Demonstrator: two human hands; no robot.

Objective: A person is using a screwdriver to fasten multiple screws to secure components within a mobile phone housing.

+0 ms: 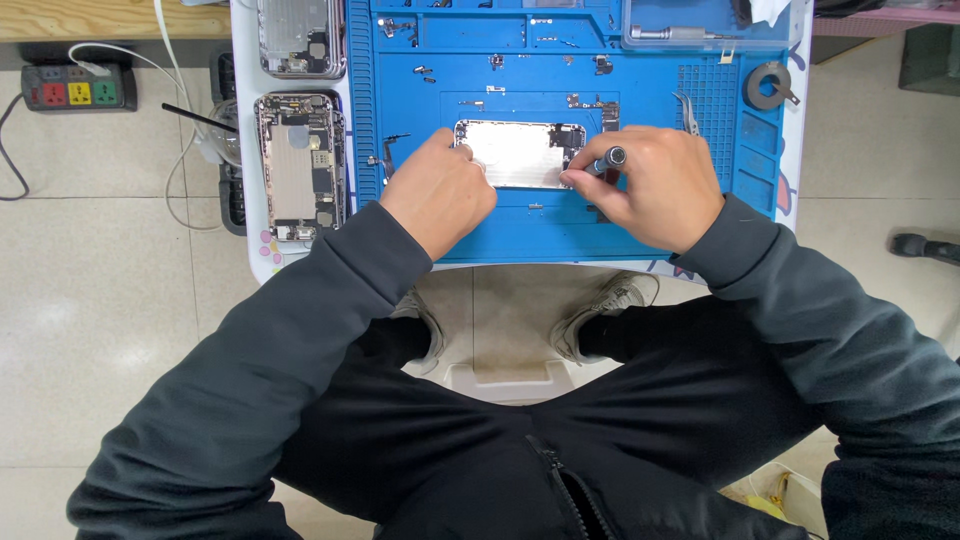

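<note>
An opened silver phone housing (520, 152) lies flat on the blue repair mat (650, 90). My left hand (440, 190) rests on its left end, fingers curled against the edge. My right hand (650, 185) grips a small dark screwdriver (611, 158) with its tip down at the housing's right lower corner. Small screws and loose parts lie on the mat above the housing.
Two other opened phone bodies (300, 165) (300, 38) lie left of the mat on the white table. Tweezers (688, 112) and a tape roll (766, 86) sit at the mat's right. A power strip (78, 90) lies on the floor at left. My knees are under the table edge.
</note>
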